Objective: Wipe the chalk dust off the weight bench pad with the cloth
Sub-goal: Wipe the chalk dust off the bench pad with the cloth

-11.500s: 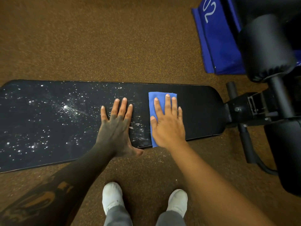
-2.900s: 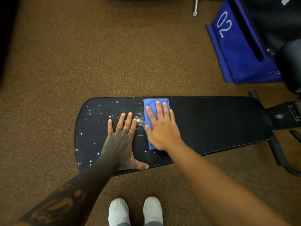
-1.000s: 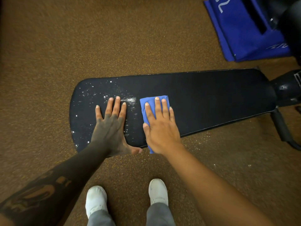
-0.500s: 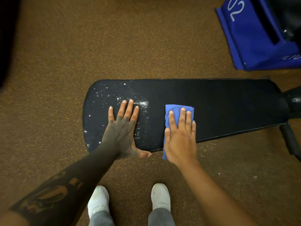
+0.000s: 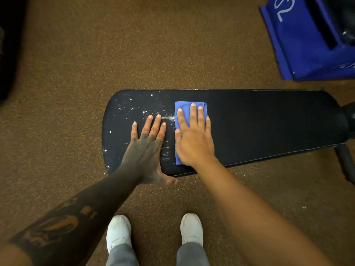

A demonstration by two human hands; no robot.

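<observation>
The black bench pad [image 5: 259,123] lies across the middle of the view. White chalk dust [image 5: 134,108] speckles its rounded left end; the stretch to the right looks clean. A folded blue cloth [image 5: 184,107] lies flat on the pad, and my right hand [image 5: 194,139] presses on it palm down with fingers spread. My left hand [image 5: 146,148] rests flat on the pad just left of the cloth, fingers apart, thumb hanging over the near edge. A streak of chalk sits between my left fingertips and the cloth's left edge.
Brown speckled floor [image 5: 96,54] surrounds the bench. A blue bag [image 5: 299,41] with white digits stands at the top right. The bench's black frame [image 5: 345,162] runs off the right edge. My white shoes [image 5: 119,231] stand just below the pad, with chalk specks on the floor nearby.
Over the last half second my right hand slid the cloth left and toward the far edge, close up to my left hand. The dusty patch has shrunk to the pad's left end.
</observation>
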